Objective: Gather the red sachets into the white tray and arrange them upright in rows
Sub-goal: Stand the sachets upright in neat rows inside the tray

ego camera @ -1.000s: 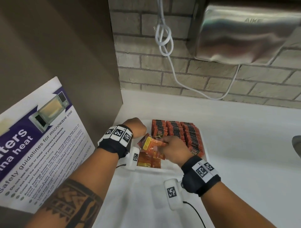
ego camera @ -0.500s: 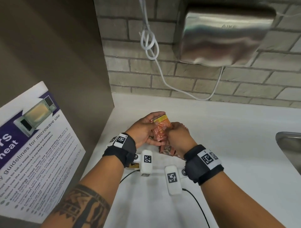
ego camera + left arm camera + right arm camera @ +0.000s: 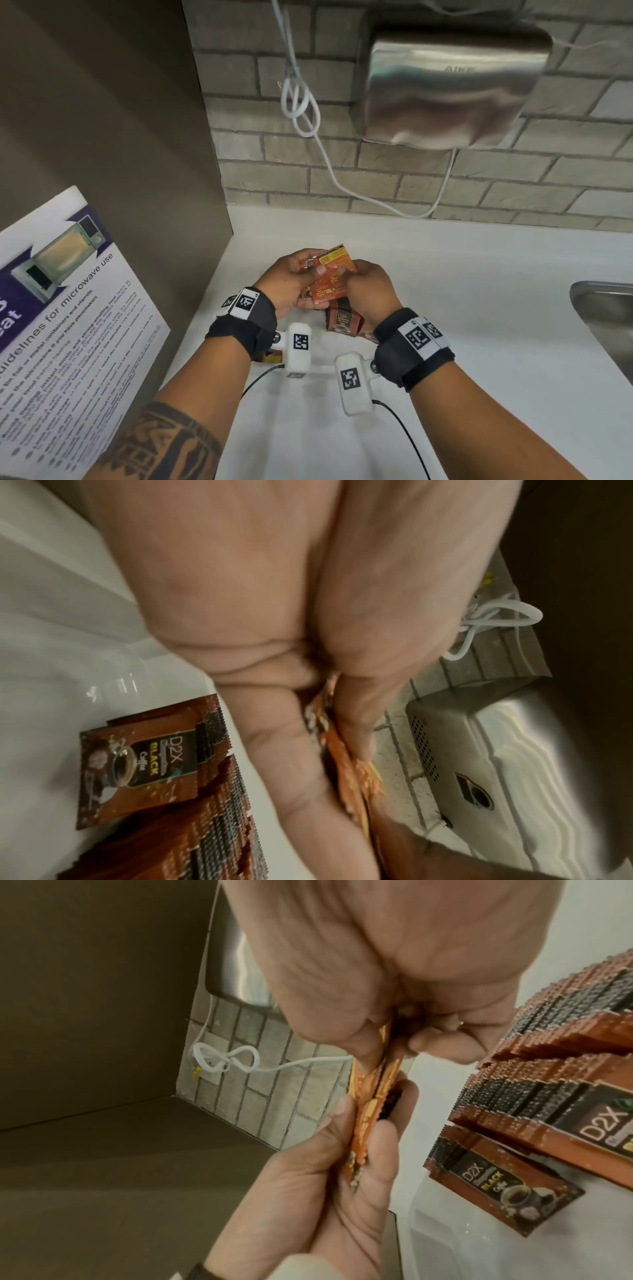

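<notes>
Both my hands pinch a small stack of red sachets (image 3: 329, 277), left hand (image 3: 291, 281) below, right hand (image 3: 368, 291) on top, long axis pointing away. Just under them, upright rows (image 3: 548, 1069) already fill the white tray (image 3: 103, 647). Right hand's nearer the rows.

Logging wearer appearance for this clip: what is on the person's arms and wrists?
Both forearms are bare, with no sleeves. Each wrist carries a black fabric wristband with white square-code markers on top; the right wristband matches it. A white camera pod with its own black code marker hangs under the left wrist, a second pod under the right, each trailing a thin black cable. The left forearm bears a dark geometric tattoo.
</notes>
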